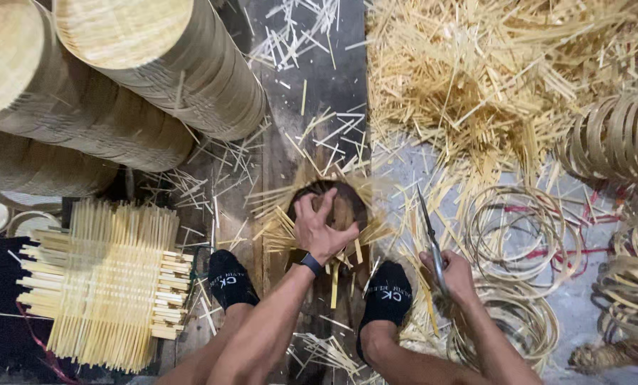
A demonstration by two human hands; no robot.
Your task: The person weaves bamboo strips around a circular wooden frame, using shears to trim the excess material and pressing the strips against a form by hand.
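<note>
My left hand (321, 227) presses down with spread fingers on a round woven bamboo piece (347, 207) that lies over a dark round form on the floor; loose strip ends stick out around it. To the right, my right hand (453, 276) is closed around the handle of long metal scissors (429, 235), blades pointing up and away, held apart from the woven piece. My two feet in black socks (230, 279) (389, 292) rest on either side of the work.
Tall stacks of finished woven round trays (169, 57) lie at the upper left. A pile of flat woven square mats (112, 281) sits at the left. Loose bamboo strips (490, 78) cover the upper right, with coiled bamboo hoops (518, 235) at the right.
</note>
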